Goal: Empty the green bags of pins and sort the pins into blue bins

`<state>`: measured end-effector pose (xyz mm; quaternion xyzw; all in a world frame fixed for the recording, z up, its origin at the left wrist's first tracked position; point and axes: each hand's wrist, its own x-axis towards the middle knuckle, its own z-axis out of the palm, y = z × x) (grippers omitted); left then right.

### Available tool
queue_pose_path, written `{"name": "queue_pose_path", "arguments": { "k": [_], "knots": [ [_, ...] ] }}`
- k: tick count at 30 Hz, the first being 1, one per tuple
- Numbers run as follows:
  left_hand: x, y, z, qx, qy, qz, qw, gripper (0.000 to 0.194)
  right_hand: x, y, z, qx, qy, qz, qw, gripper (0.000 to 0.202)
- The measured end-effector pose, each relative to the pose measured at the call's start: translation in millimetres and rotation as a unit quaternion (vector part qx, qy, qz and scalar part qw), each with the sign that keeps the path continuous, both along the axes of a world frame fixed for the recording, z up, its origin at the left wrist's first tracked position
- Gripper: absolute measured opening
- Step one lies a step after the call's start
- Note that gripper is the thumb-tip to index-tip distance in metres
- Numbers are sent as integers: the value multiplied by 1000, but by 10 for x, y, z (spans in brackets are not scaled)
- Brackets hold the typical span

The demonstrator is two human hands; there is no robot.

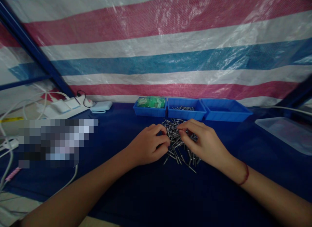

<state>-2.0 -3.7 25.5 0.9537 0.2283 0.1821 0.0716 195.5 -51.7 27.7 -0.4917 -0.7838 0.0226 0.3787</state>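
A loose pile of thin, silvery metal pins, rivet-like in shape, lies on the dark blue table cover. At the pile's left side is my left hand, its fingers curled in toward the pins. Whatever its fingertips hold, if anything, is hidden. Over the upper right of the pile, my right hand has thumb and index finger brought together in a pinch. What sits between those fingertips is too small to make out. A dark red cord circles the right wrist.
Behind the pile stand three blue bins: the left bin holds green-and-clear packets, the middle bin some metal pins, the right bin shows a bare bottom. A translucent lid or tray lies right. A power strip with cables is left.
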Motion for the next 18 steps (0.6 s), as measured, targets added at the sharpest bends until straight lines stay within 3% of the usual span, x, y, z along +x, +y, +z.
{"name": "queue_pose_path", "arguments": {
  "k": [9,18],
  "knots": [
    [17,17,-56,2,-3,24,1000,18,-8,-12,-3,7,-45,4,999,15],
    [-18,-69,18,16,51,20,998,18,-100,-301,195,85,-113,39,989,12]
  ]
}}
